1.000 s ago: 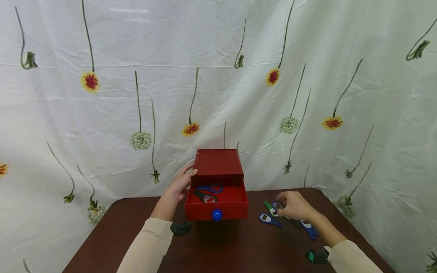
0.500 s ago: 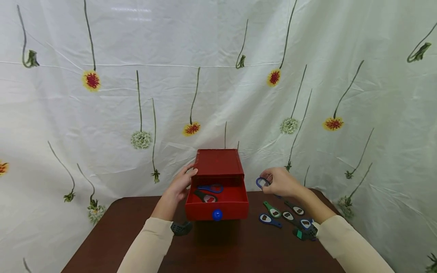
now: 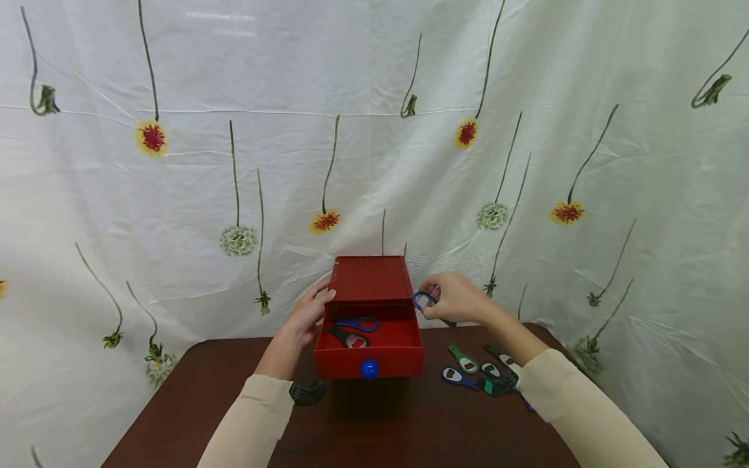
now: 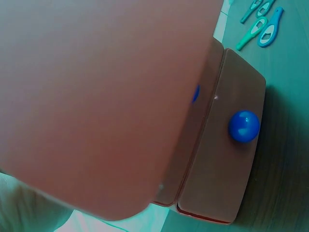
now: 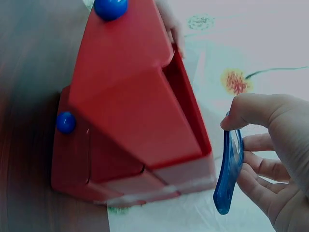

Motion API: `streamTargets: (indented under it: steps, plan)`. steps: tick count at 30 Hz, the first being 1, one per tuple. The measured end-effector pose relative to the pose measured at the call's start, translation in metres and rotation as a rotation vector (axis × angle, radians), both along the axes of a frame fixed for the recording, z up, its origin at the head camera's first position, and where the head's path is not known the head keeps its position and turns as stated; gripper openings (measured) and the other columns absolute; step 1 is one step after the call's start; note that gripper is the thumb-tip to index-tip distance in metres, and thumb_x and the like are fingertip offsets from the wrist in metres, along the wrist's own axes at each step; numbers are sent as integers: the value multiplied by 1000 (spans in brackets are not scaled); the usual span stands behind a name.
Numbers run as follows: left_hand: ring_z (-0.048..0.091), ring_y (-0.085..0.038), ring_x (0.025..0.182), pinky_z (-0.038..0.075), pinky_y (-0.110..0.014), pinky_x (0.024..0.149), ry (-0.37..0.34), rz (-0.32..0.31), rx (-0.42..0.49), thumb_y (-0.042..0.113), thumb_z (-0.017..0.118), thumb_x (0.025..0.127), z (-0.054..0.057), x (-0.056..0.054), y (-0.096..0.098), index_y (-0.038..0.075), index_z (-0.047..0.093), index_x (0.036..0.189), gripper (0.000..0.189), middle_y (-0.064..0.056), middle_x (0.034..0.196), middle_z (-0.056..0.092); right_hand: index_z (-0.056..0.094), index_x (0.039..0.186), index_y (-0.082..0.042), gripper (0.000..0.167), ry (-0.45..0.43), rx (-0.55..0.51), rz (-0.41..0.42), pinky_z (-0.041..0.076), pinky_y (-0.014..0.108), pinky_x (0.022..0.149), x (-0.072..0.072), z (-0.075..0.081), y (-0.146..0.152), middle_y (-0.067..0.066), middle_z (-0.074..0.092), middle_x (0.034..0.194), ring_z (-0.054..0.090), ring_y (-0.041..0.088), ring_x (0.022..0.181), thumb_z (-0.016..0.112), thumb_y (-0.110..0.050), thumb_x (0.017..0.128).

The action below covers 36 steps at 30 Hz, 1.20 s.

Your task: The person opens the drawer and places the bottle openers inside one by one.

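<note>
A red two-drawer box [image 3: 374,276] stands on the table with its upper drawer [image 3: 339,365] pulled out. Inside that drawer lie a blue bottle opener [image 3: 351,323] and a black one [image 3: 341,334]. My left hand [image 3: 305,318] rests against the box's left side, fingers extended along it. Just right of the box, raised off the table, my right hand [image 3: 456,298] pinches another blue bottle opener [image 5: 223,193] between thumb and fingers. In the right wrist view its handle points down, and the drawer's side is close to its left.
To the box's right, several bottle openers lie on the dark table [image 3: 222,396], among them a green one [image 3: 464,359] and a blue one [image 3: 460,377]. The right wrist strap partly covers others. The lower drawer's blue knob [image 4: 244,126] sticks out. A flowered curtain [image 3: 374,162] hangs behind.
My right hand has lifted the blue bottle opener from the group on the table and carried it left to beside the box. My left hand has stayed on the box.
</note>
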<state>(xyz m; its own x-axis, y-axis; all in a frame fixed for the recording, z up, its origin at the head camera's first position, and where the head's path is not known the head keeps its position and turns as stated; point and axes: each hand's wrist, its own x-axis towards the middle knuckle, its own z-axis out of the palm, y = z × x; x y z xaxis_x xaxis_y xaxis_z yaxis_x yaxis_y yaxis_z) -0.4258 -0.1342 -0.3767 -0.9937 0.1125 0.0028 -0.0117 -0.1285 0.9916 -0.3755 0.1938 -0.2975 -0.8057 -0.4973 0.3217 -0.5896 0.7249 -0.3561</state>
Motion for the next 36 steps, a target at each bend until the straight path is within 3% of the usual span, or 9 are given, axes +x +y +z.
streamTargets:
  steps: [8, 17, 24, 29, 36]
  plan:
    - [47, -40, 135, 36, -58, 109, -5, -1, 3, 27, 53, 110, 0, 2, 1, 17, 31, 163, 58, -23, 152, 47, 73, 117, -3, 40, -56, -41, 49, 54, 33, 76, -6, 7, -37, 3, 69, 101, 65, 18, 91, 79, -21, 81]
    - [48, -39, 134, 35, -57, 109, 1, -3, 21, 27, 53, 110, 2, 4, 3, 16, 31, 163, 58, -24, 151, 47, 75, 112, -4, 37, -14, 68, 67, 53, 28, 76, -9, -3, -75, 1, 71, 95, 63, 13, 86, 80, -26, 82]
    - [48, -39, 134, 36, -57, 109, -1, 4, 22, 27, 53, 110, 1, 4, 4, 17, 31, 163, 58, -23, 151, 47, 77, 113, -3, 38, 157, 185, -33, 55, 37, 81, -5, -12, -81, 8, 73, 103, 67, 22, 95, 86, -28, 86]
    - [47, -39, 135, 35, -57, 110, -1, 6, 20, 26, 53, 110, 1, 2, 2, 17, 31, 163, 58, -22, 152, 47, 77, 114, -5, 35, 228, 161, -131, 57, 40, 77, 0, -15, -78, 10, 72, 105, 67, 24, 95, 86, -25, 88]
    - [47, -39, 135, 36, -57, 109, -5, 5, 8, 27, 53, 110, 1, 2, 1, 16, 31, 163, 59, -23, 152, 46, 78, 110, -5, 32, 258, 93, -82, 55, 41, 76, 11, -15, -73, 8, 73, 99, 67, 23, 90, 85, -25, 88]
